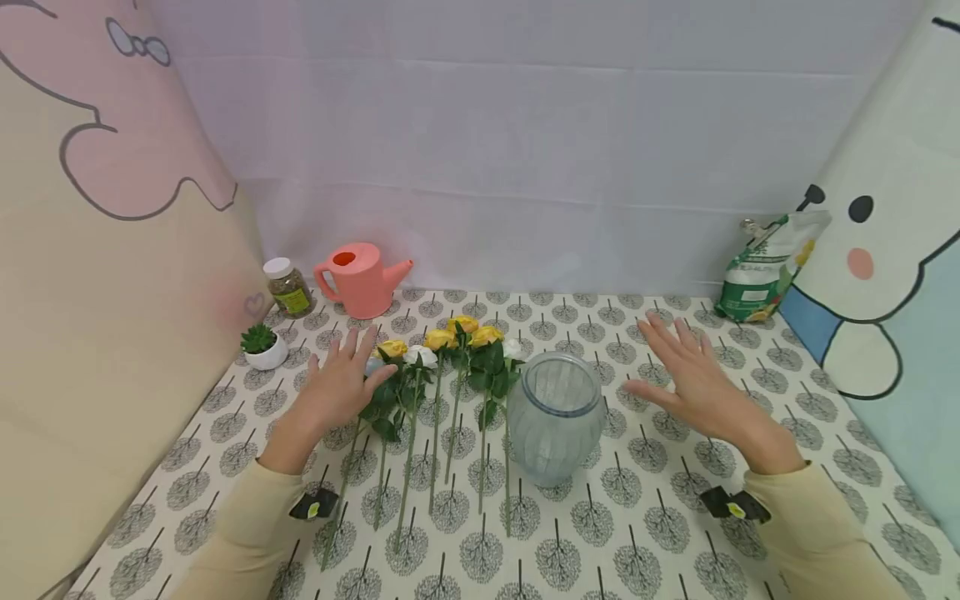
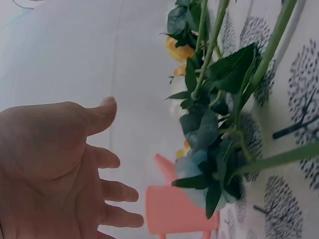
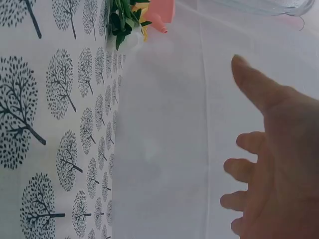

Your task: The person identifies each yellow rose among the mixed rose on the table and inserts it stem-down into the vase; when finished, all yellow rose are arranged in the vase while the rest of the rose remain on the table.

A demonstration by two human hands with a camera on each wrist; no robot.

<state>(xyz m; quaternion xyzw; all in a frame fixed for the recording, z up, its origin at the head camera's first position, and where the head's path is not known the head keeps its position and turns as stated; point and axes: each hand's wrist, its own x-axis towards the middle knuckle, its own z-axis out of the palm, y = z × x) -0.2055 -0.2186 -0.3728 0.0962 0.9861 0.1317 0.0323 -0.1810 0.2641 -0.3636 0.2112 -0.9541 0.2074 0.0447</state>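
Observation:
Several artificial flowers lie in a row on the patterned tablecloth, with yellow blooms [image 1: 486, 335], white blooms [image 1: 420, 357] and a pale blue bloom [image 2: 197, 174], their stems pointing toward me. My left hand [image 1: 337, 387] hovers over the left end of the row, fingers spread and holding nothing. Right of the flowers stands a clear ribbed glass vase [image 1: 555, 433], upright, with no stems in it. My right hand [image 1: 693, 387] is held apart from the vase on its right side, palm inward, thumb and fingers extended around nothing.
At the back left stand a pink watering can [image 1: 363, 283], a lidded jar [image 1: 288, 287] and a small potted succulent [image 1: 266, 354]. A green and white bag [image 1: 765, 271] with a clip leans at the back right corner. Cloth walls [image 1: 525, 150] border the table behind and at both sides.

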